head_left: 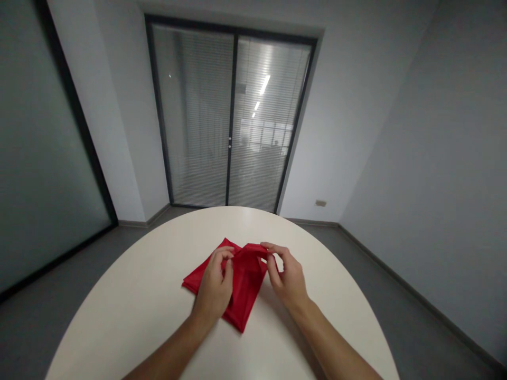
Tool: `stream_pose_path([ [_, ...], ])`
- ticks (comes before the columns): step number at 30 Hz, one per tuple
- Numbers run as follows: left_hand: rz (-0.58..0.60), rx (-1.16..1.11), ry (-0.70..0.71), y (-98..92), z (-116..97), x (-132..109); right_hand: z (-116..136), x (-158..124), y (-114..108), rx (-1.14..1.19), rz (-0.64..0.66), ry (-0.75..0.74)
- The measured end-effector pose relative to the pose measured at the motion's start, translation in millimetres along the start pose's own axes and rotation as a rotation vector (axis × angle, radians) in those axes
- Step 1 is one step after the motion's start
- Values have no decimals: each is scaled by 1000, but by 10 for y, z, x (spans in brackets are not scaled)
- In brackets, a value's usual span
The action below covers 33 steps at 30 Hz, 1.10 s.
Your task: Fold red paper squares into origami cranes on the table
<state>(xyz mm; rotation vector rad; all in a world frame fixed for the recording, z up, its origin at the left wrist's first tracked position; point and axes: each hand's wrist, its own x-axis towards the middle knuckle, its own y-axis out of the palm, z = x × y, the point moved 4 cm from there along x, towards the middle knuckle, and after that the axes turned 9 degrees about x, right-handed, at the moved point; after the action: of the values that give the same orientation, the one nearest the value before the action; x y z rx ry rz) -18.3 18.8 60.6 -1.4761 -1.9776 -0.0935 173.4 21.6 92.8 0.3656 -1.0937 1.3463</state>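
One cloth (246,287) lies on the table (146,311), its lifted fold pinched between left hand (215,282) and right hand (291,274) fingertips.

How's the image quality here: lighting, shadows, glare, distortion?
Head view: dim, uneven light, darker toward the corners; bright streaks in the right glass panel; a soft shadow on the table beside the right forearm; leaning walls suggest wide-angle distortion; left hand, right hand and red cloth slightly soft, outlines readable.
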Motion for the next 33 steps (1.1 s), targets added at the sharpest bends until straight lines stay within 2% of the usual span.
stream_pose_path([
  [5, -73, 103, -34, -130, 30, 46, -6, 10, -95, -113, -49, -79],
  [11, -223, 192, 26, -348, -84, 4, 215, 60, -236, -218, 20, -249],
  [14, -301, 138, 27, -392, -86, -10, 304, 86, -293, -230, -75, -286],
  [17, -331, 50, -6, -387, -74, 5, 216, 105, -276, -104, -213, -107],
  [20, -341, -44, -66, -371, -65, 41, 12, 90, -183, 231, -315, 213],
  [22, -342, -95, -117, -361, -36, 73, -100, 64, -94, 446, -336, 405],
  [24, -312, -134, -168, -344, 29, 112, -160, 42, -2, 616, -309, 530],
  [28, -174, -62, -210, -311, 212, 198, -221, -11, 124, 720, -318, 600],
  [31, -89, 103, -171, -311, 304, 245, -304, -84, 193, 622, -360, 592],
  [33, -48, 182, -154, -318, 348, 268, -359, -129, 240, 520, -344, 548],
])
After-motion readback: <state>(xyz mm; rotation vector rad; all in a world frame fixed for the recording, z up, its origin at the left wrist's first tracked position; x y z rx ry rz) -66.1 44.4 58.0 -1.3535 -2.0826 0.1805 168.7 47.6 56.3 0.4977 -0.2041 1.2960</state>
